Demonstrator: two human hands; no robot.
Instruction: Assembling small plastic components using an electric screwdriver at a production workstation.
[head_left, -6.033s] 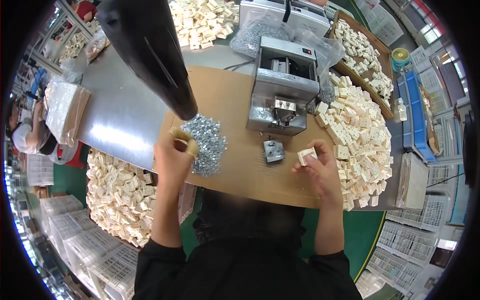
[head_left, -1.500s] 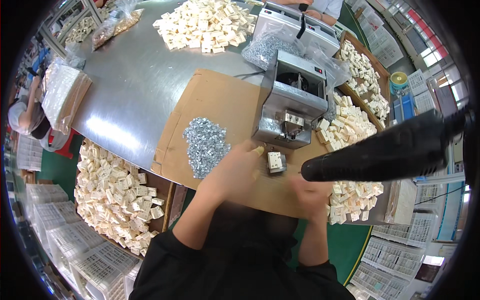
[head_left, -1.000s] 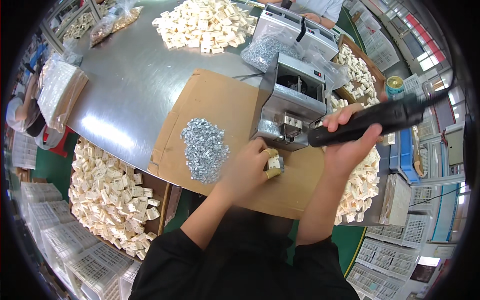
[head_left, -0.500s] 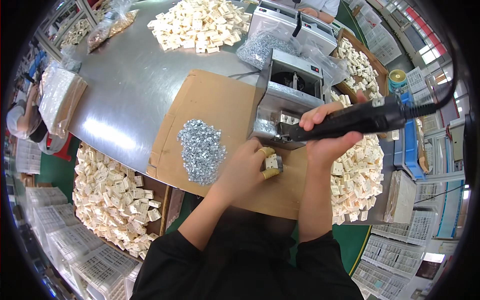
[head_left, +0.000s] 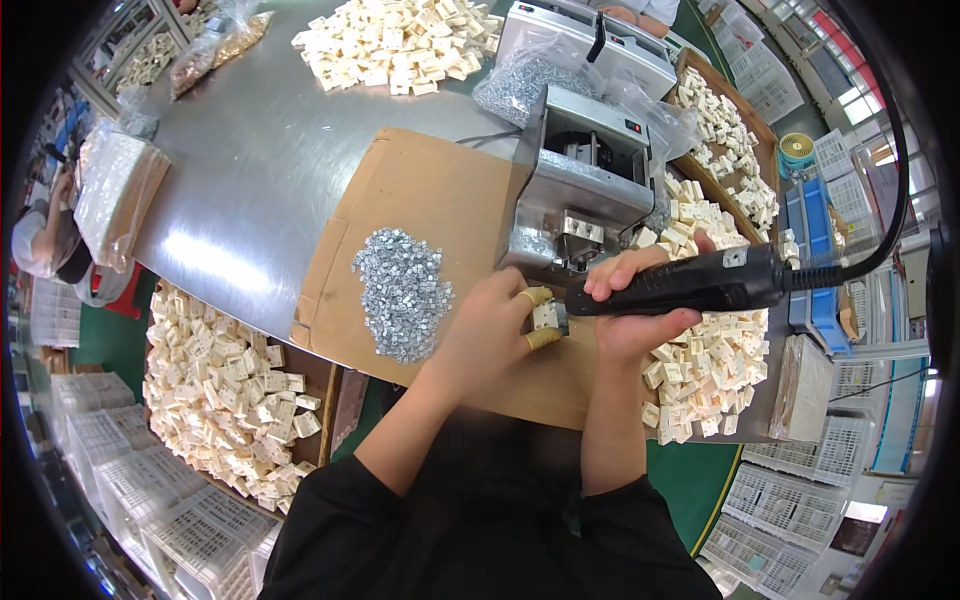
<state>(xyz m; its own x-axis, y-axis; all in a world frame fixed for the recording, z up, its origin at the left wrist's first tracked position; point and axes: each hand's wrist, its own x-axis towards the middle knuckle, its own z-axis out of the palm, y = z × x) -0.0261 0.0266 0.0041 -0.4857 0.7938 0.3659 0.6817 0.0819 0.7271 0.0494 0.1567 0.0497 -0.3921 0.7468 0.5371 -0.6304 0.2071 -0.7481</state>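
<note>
My right hand (head_left: 630,330) is wrapped round a black electric screwdriver (head_left: 700,284), which lies sideways with its cord running off to the right. Its front end is beside a small cream plastic piece (head_left: 544,317), and the tip is too dark to make out. My left hand (head_left: 487,325), with yellow finger covers on two fingertips, grips that piece over the cardboard sheet (head_left: 400,185). Just beyond both hands stands a metal screw feeder (head_left: 590,185). A heap of small silvery metal parts (head_left: 402,292) lies on the cardboard, left of my left hand.
Cream plastic pieces (head_left: 710,375) are heaped at the right, with another pile (head_left: 395,45) at the far side. A wooden box (head_left: 328,415) of them stands lower left. Behind the feeder lies a bag of screws (head_left: 535,90); a second feeder (head_left: 625,45) stands beyond.
My right hand has drawn the screwdriver back from the feeder's front, toward me and left, to the cream piece. My left hand stays in nearly the same place, still holding it.
</note>
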